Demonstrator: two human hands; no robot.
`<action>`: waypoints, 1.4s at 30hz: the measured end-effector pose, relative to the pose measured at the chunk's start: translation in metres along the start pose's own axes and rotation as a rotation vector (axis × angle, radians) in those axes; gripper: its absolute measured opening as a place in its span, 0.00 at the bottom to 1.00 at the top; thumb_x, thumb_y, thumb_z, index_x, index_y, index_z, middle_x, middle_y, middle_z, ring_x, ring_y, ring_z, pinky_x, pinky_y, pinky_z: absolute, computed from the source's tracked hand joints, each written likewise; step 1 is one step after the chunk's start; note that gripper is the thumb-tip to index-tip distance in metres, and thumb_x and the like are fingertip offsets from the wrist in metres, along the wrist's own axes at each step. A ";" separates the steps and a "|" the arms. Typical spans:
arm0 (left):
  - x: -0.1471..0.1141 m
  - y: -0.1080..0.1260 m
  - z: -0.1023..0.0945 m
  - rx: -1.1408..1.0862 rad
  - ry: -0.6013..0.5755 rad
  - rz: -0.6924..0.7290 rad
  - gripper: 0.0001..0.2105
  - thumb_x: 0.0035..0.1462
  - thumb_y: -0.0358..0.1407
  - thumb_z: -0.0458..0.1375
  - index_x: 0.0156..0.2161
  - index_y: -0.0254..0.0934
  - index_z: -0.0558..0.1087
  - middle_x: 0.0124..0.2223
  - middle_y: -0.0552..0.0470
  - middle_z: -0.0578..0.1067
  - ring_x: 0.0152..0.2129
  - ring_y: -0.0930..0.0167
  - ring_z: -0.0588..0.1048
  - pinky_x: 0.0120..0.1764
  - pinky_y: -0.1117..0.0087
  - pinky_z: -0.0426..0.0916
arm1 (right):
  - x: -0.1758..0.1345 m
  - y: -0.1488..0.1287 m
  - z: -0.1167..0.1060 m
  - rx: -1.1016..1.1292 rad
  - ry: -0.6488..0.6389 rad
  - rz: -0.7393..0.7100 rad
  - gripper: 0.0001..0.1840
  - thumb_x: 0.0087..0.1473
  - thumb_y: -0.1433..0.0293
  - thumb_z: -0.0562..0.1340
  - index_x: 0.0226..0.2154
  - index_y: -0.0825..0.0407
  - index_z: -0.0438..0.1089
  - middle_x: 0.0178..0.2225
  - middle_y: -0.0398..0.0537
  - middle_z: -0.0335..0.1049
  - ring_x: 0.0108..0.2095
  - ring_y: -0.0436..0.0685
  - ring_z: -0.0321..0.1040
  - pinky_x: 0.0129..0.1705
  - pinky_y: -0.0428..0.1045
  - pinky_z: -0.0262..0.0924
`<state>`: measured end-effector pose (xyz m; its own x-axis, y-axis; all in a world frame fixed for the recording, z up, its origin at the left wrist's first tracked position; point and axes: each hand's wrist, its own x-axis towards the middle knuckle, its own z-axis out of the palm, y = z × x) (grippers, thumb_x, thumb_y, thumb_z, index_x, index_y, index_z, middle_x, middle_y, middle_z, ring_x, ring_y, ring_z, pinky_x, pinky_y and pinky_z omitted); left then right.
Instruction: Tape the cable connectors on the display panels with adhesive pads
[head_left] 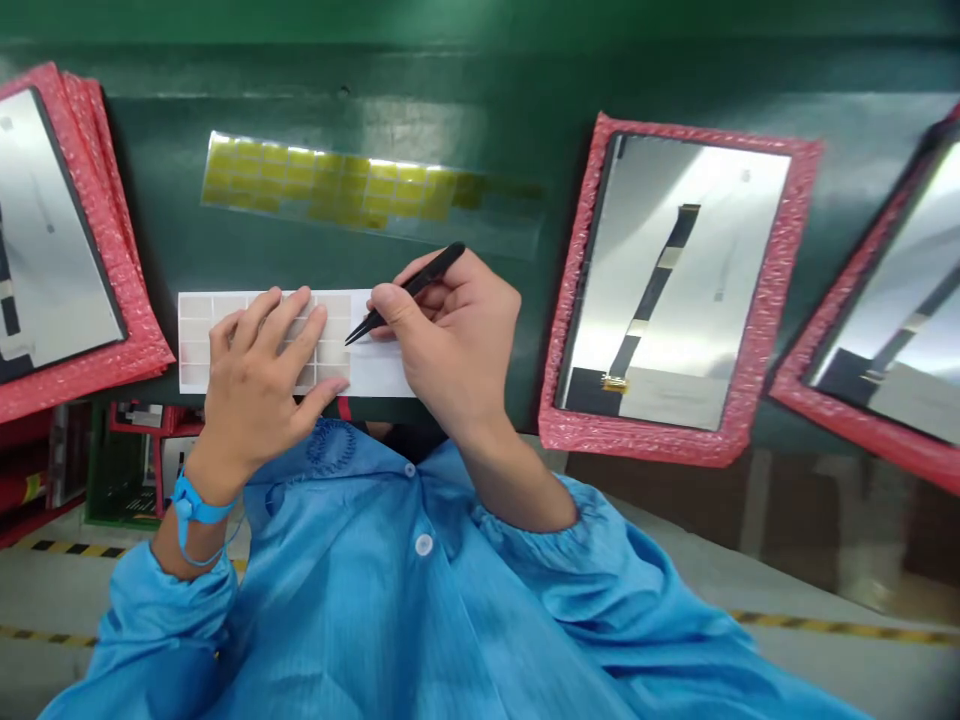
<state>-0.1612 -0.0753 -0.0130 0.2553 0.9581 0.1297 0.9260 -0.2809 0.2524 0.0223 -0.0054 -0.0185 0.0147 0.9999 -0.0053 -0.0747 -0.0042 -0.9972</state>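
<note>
My right hand (465,335) grips black tweezers (431,272) between thumb and fingers. Their tips point left and down, at the edge of the grey rectangles on a white sticker sheet (386,368). My left hand (262,375) lies flat with spread fingers over the left part of that sheet. It hides several of the pale stickers. Whether the tweezer tips touch a sticker I cannot tell. Behind the sheet lies a clear strip (300,185) of yellow film pieces.
To the right, a display panel (675,300) with a dark ribbon cable rests on pink bubble wrap (645,440). Another wrapped panel (900,320) is at the far right. A stack of wrapped panels (64,250) stands at left. The green table's (465,110) near edge runs just before me.
</note>
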 end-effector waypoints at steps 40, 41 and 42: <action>0.079 0.170 0.054 -0.321 0.228 0.237 0.12 0.68 0.30 0.62 0.54 0.34 0.80 0.56 0.37 0.82 0.54 0.53 0.78 0.52 0.49 0.72 | 0.029 -0.027 -0.227 -0.125 0.164 0.189 0.26 0.46 0.52 0.83 0.33 0.50 0.74 0.26 0.43 0.76 0.20 0.51 0.72 0.17 0.44 0.68; 0.081 0.174 0.060 -0.299 0.221 0.222 0.12 0.68 0.30 0.62 0.54 0.34 0.80 0.56 0.37 0.82 0.54 0.52 0.77 0.51 0.49 0.72 | 0.027 -0.026 -0.225 -0.117 0.158 0.204 0.26 0.47 0.52 0.83 0.33 0.50 0.73 0.27 0.44 0.77 0.22 0.52 0.74 0.17 0.44 0.69; 0.081 0.176 0.064 -0.281 0.216 0.210 0.12 0.68 0.31 0.62 0.54 0.34 0.81 0.56 0.37 0.82 0.54 0.52 0.77 0.51 0.49 0.71 | 0.026 -0.025 -0.224 -0.113 0.153 0.216 0.25 0.48 0.53 0.82 0.33 0.50 0.73 0.28 0.45 0.78 0.23 0.53 0.75 0.18 0.45 0.69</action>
<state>0.0404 -0.0431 -0.0192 0.3390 0.8528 0.3973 0.7403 -0.5023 0.4467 0.2477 0.0174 -0.0100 0.1612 0.9618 -0.2213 0.0186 -0.2272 -0.9737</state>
